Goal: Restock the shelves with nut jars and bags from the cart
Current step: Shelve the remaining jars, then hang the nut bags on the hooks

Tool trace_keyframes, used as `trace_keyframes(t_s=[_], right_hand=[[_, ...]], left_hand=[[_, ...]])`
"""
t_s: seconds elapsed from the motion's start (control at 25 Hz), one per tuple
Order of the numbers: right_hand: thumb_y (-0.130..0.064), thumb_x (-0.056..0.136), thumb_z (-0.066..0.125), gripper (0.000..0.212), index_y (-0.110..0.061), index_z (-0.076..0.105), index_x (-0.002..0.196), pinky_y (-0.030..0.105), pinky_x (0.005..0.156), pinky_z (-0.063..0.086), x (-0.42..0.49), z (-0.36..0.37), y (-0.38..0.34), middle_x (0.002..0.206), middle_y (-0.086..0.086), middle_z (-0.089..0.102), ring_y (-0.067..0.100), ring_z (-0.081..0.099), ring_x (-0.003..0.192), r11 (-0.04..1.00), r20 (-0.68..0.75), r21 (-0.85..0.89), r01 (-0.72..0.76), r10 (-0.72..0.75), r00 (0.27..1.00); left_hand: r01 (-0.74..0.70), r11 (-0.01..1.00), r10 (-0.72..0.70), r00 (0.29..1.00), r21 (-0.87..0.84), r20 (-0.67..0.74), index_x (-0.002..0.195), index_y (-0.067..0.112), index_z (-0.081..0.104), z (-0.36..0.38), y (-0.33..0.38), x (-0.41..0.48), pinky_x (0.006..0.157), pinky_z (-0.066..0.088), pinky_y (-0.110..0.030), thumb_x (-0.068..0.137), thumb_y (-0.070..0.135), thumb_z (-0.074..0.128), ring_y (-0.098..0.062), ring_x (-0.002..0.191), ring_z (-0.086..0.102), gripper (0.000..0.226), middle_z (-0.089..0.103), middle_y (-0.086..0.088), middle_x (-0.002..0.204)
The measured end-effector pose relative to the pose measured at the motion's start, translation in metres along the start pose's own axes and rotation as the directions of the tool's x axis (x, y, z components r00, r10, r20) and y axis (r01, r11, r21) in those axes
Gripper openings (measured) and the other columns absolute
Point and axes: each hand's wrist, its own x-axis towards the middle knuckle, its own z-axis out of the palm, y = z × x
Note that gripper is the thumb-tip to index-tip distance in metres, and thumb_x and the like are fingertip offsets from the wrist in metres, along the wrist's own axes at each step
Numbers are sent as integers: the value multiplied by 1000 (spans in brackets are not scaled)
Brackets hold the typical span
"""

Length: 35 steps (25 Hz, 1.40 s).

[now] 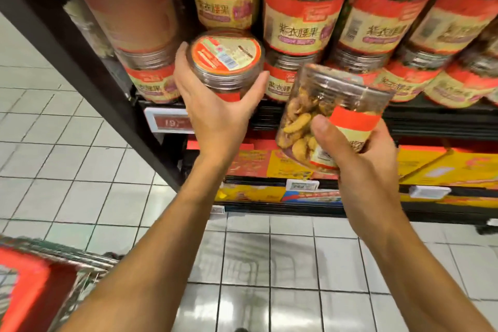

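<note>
This is a shop, most likely a supermarket aisle. A black metal shelf (431,118) carries rows of identical nut jars (301,21) with red-and-cream labels, stacked two high and packed side by side. A price tag (168,122) with a red display is fixed to the shelf edge; its blurred figures seem to begin with 19. Lower tiers hold yellow and red boxes (444,167) behind smaller tags (301,184). The floor (54,156) is pale square tile, and a wire cart (40,277) with red trim stands at lower left.
</note>
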Motion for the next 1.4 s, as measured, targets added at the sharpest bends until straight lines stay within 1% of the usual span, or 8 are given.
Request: trace_keyframes(t_s=[0.32,0.6,0.84,0.96,1.04,1.16,1.28,1.4], right_hand=[[-43,53,77,71,-21,53,117,15,70,52,-9,-11,7,95,-11,72,6,69,89,999,39,-22,-47,48,998],[-40,57,78,75,-12,50,121,13,70,50,7,-6,-3,91,-13,72,3,68,87,1000,48,-11,-25,26,999],[-48,57,76,76,-18,50,122,23,82,54,9,2,-4,101,-10,71,7,67,96,999,43,-44,-22,24,999],[-45,57,76,71,-17,52,118,19,77,53,7,8,-1,98,-9,72,7,68,94,1000,49,-17,-18,19,999],[-44,58,76,71,-16,52,118,17,76,52,7,12,-1,97,-10,72,6,68,94,1000,59,-11,-14,15,998],[-35,63,79,69,-13,50,121,13,73,51,8,20,-4,95,-11,72,3,68,90,1000,92,-13,5,-4,996],[-45,69,68,73,-14,45,130,14,76,51,10,39,-9,104,-11,70,1,66,96,999,163,4,-32,31,986],[-53,88,31,60,-16,46,132,27,96,47,8,56,-12,123,-1,63,9,59,115,990,337,127,-67,21,941]], left_hand=[[80,995,-86,988,51,130,144,-7,12,10,-9,5,111,11,-20,76,41,74,-30,139,18,104,20,-24,147],[-526,739,327,826,422,459,138,-7,35,-38,-30,-49,110,33,-51,91,25,56,-41,136,32,61,33,-31,143],[-630,499,298,769,595,565,139,-6,39,-15,-24,-35,109,32,-54,96,31,47,-49,131,35,57,30,-25,145],[-638,415,98,740,649,665,149,-1,7,-6,-22,-34,116,3,-56,102,35,11,-52,140,3,59,0,-23,154],[-656,491,106,699,574,708,149,1,10,-13,-21,-37,117,4,-55,102,32,14,-49,141,5,56,7,-25,155],[-209,960,106,887,185,450,125,4,57,-45,-2,-36,104,41,-40,94,22,47,-25,120,54,38,58,-12,126],[503,816,-321,803,-283,502,114,18,61,-64,26,-23,87,53,-25,91,43,35,-12,100,66,43,70,1,108],[462,828,-212,783,-319,584,133,13,44,-66,45,-15,93,51,-27,86,60,49,-12,114,61,67,63,-3,125]])
